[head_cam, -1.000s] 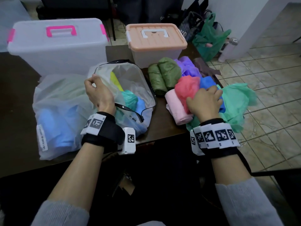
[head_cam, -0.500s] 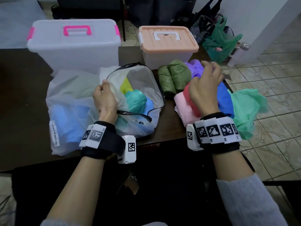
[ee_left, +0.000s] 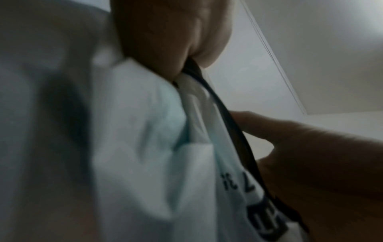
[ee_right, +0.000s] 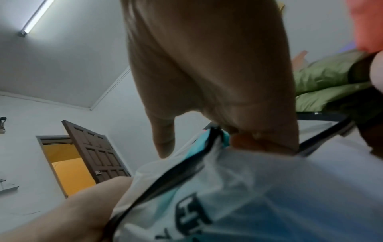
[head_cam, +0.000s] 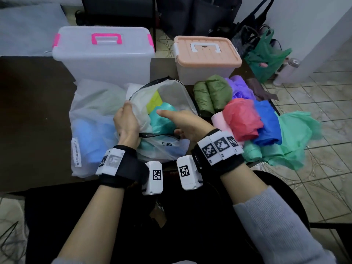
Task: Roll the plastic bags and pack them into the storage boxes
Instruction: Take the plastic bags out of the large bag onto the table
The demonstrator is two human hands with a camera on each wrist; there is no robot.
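Note:
A clear zip pouch [head_cam: 177, 96] with a black rim lies open on the dark table [head_cam: 34, 96], with a teal bag [head_cam: 162, 121] and a yellow-green bag [head_cam: 154, 101] inside. My left hand [head_cam: 126, 111] pinches the pouch's left rim, and the left wrist view shows that left hand [ee_left: 186, 62] on the black edge. My right hand [head_cam: 177, 126] grips the front rim, its thumb stuck out over the teal bag. In the right wrist view, the right hand [ee_right: 228, 127] has its fingers tucked into the opening. Rolled olive bags [head_cam: 211, 96], a red bag [head_cam: 242, 119], a blue bag [head_cam: 266, 121] and a pink roll [head_cam: 219, 121] lie to the right.
A large clear box with pink handle [head_cam: 102, 60] and a small box with peach lid [head_cam: 205, 54] stand shut at the table's back. A big translucent bag [head_cam: 91, 121] lies left of the pouch. Loose green plastic [head_cam: 297, 134] hangs over the right edge above the tiled floor.
My right hand left the pile of rolled bags and moved left to the pouch's front rim. My left hand kept its hold on the pouch's left rim.

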